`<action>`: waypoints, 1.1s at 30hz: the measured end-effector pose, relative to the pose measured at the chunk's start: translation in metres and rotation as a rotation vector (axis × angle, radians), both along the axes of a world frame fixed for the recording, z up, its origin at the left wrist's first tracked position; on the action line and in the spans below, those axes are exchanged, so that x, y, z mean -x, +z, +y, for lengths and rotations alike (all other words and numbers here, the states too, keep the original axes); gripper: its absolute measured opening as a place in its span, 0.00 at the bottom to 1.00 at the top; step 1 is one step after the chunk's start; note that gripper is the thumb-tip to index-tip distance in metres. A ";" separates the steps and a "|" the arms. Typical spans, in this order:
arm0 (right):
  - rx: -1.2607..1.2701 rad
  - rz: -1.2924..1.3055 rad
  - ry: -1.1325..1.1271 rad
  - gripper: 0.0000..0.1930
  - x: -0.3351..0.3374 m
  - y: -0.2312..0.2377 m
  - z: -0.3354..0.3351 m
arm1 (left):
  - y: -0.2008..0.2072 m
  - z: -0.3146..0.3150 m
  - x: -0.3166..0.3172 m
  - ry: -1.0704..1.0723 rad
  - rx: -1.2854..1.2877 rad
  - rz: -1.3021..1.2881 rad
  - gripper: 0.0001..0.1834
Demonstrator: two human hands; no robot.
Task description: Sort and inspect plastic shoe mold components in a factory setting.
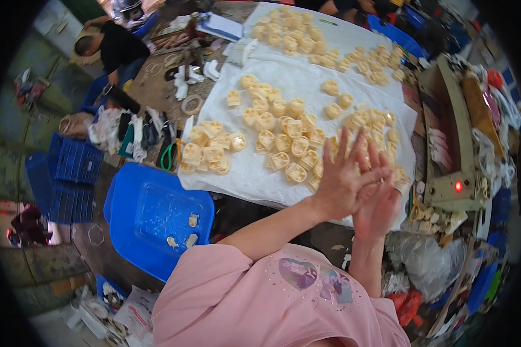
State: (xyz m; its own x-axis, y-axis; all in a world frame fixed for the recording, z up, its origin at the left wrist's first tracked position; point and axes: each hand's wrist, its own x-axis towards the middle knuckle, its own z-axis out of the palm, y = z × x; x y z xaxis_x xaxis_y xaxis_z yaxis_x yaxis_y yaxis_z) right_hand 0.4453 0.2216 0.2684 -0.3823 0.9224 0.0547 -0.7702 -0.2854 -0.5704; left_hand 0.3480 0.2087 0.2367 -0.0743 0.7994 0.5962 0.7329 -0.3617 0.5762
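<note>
Head view: left hand and right hand pressed palm to palm, fingers spread, holding nothing visible; cream mouldings on white sheet lie just ahead-left, left hand nearer.

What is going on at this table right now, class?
A person in a pink top presses the left hand and right hand together, palms touching, over the near edge of a white sheet covered with small cream-coloured moulded pieces. Whether a piece sits between the palms cannot be seen. A blue tub holding a few pieces stands to the left.
</note>
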 end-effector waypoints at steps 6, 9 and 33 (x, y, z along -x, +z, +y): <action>-0.125 -0.326 0.221 0.40 0.000 -0.011 -0.024 | -0.004 0.017 0.056 -0.051 0.325 -0.650 0.30; -0.137 -0.405 0.065 0.39 -0.024 -0.014 0.001 | 0.007 0.007 0.061 -0.583 0.400 -1.443 0.34; -0.949 -1.123 -0.187 0.09 -0.051 0.005 0.015 | 0.002 -0.017 0.026 -0.827 0.517 -1.090 0.40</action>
